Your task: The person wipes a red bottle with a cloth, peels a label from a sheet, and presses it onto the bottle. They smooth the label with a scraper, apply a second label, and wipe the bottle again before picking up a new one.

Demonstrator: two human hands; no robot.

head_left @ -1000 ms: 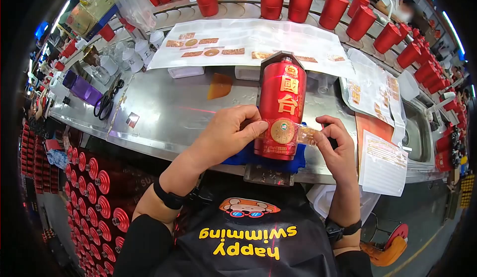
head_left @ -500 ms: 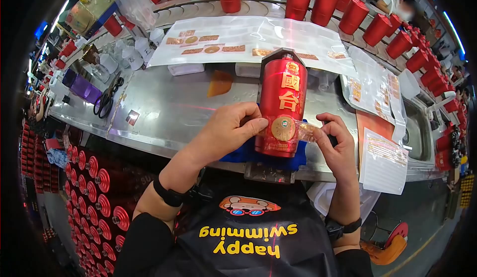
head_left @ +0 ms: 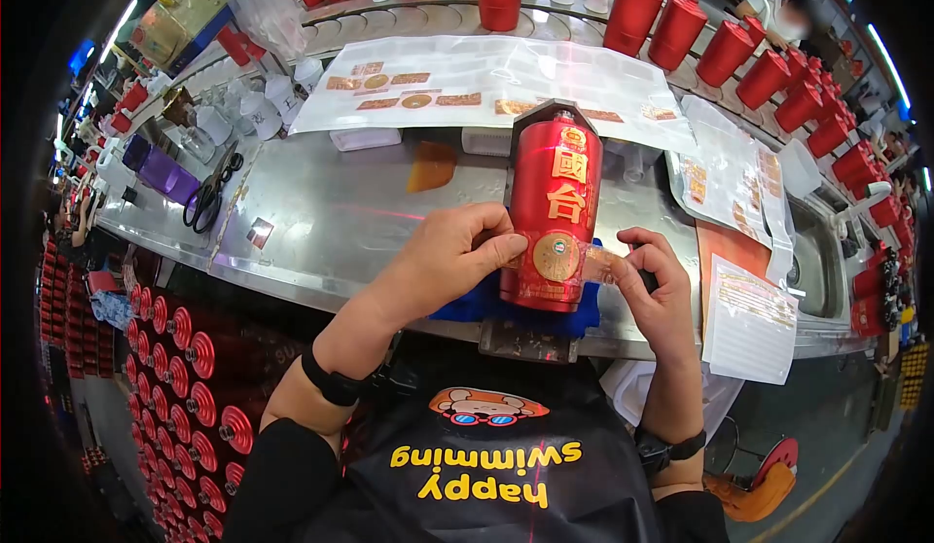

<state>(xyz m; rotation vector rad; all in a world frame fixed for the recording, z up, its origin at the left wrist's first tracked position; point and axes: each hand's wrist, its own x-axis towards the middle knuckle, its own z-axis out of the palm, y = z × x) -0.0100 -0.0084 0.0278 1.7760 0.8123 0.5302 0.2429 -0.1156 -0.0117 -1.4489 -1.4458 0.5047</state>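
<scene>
Only the head view to go on here. A red bottle [head_left: 555,207] is stood upright at the near edge of the steel surface [head_left: 341,212], on a blue cloth [head_left: 486,302], and a gold label strip [head_left: 574,256] with a round seal in the middle is being laid across its lower front.

The left hand [head_left: 443,256] is closed on the strip's left end, thumb and fingertips pinched against the bottle's left side. The right hand [head_left: 657,290] is pinched on the strip's right end, which is held off the bottle, just to the right of it. So both grips are clenched on the label, with the bottle sat between them and touched by the left one.

To get this step done well, the seal should probably be kept centred under the gold characters, the strip kept taut and level, and the pressing done from the middle outward so no bubbles or creases get trapped. The bottle isn't gripped around, so a hard sideways pull could tip it.

Farther off, sheets of spare labels [head_left: 486,81] are spread across the surface, scissors [head_left: 206,193] lie at the left, and a row of red bottles [head_left: 769,71] is lined up along the far right.
</scene>
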